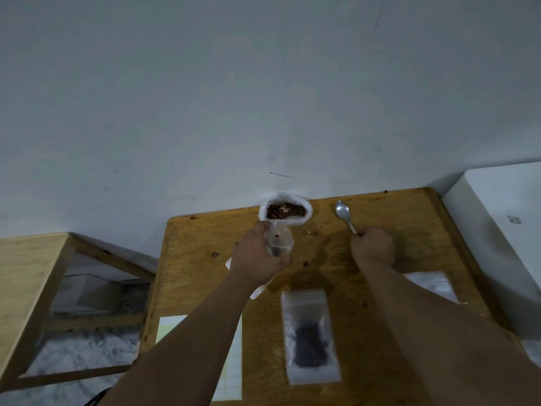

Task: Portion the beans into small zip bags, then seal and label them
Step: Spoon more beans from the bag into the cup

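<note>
L hand grips zip bag, R hand spoon; label sheet blurred.

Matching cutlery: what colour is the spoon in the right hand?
The spoon is silver; head view shows it best.

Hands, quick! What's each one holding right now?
Left hand: grips a small clear zip bag.
Right hand: grips the spoon by its handle.
</note>
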